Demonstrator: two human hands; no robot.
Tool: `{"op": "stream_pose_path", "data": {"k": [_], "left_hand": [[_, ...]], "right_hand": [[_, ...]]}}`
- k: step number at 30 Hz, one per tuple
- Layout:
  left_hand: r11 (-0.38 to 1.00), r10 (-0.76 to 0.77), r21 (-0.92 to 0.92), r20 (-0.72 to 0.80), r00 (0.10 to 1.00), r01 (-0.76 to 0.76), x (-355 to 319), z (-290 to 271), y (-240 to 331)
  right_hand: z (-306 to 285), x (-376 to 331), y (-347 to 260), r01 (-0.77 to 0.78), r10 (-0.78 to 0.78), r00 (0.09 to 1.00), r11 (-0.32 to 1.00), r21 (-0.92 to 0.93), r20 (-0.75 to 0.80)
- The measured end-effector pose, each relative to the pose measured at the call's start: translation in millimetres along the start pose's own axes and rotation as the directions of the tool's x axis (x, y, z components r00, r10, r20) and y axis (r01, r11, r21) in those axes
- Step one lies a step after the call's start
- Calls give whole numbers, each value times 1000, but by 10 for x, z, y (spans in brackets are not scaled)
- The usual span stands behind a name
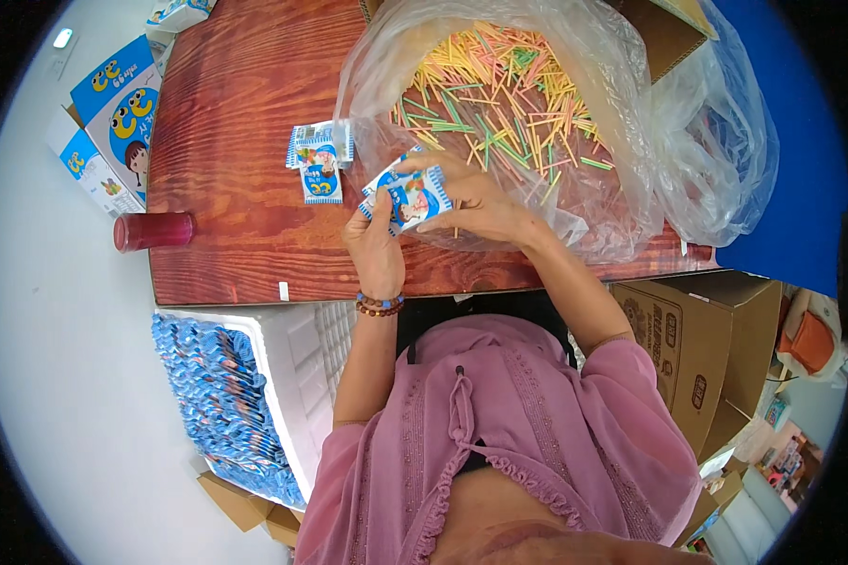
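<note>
Over the table's front part, both hands hold a small blue and white packet (411, 200). My left hand (377, 250) pinches its left edge from below, thumb on the front. My right hand (481, 205) has its fingers closed around the upper and right edges. Part of a second packet seems to show behind it; I cannot tell how many are held. To the left, a few like packets (322, 185) lie overlapping on the table. Just beyond my right hand, a heap of thin pink, yellow and green sticks (499, 104) lies in a large open clear plastic bag (622, 179).
A red cylindrical jar (154, 232) lies at the table's left edge, near blue printed cartons (130, 122). Below left, a white foam box (287, 377) holds rows of blue packets (221, 395). A cardboard box (702, 348) stands at my right, below the wooden table (245, 259).
</note>
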State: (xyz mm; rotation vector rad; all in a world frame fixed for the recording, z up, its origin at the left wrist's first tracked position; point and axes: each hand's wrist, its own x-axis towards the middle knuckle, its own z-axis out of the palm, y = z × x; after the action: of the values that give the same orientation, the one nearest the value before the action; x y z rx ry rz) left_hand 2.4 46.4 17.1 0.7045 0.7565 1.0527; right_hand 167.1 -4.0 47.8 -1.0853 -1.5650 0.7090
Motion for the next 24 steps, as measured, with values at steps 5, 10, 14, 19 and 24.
{"op": "stream_pose_path", "data": {"k": [5, 10, 14, 19, 24], "left_hand": [[999, -25, 28, -30, 999, 26, -61, 60, 3], [999, 40, 20, -122, 992, -38, -33, 4, 71], [1000, 12, 9, -119, 993, -11, -78, 78, 131], [998, -15, 64, -124, 992, 23, -155, 14, 125], [1000, -8, 3, -132, 991, 9, -142, 6, 108]], "right_hand": [[-136, 19, 83, -75, 64, 994, 988, 134, 87], [-517, 231, 336, -392, 395, 917, 869, 303, 52], [-863, 645, 822, -388, 228, 897, 816, -428, -379], [-880, 860, 1018, -531, 20, 829, 343, -775, -559], [-792, 1068, 1066, -563, 199, 823, 162, -811, -531]]}}
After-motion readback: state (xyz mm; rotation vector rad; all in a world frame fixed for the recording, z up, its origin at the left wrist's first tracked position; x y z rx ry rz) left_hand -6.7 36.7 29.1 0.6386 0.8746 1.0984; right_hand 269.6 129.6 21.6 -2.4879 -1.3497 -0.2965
